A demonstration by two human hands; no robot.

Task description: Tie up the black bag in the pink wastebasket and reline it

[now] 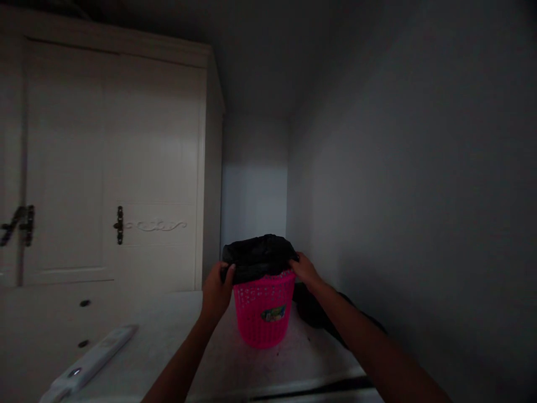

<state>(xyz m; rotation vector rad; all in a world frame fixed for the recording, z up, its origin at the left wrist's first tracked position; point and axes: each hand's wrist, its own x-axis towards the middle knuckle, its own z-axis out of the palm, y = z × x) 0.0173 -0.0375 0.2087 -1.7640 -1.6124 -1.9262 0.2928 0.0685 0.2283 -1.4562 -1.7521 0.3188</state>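
A pink plastic basket with a perforated wall and a small label stands upright on the white surface. Over its rim is folded a black plastic bag, which covers the top of the basket. My left hand pinches the bag's edge at the left side of the rim. On the right side, my right hand grips the bag's edge with its fingers closed. The inside of the basket is hidden by the bag.
A white power strip lies at the front left of the white surface. Some black material lies behind my right forearm, against the grey wall. A pale wardrobe with dark handles stands at the left.
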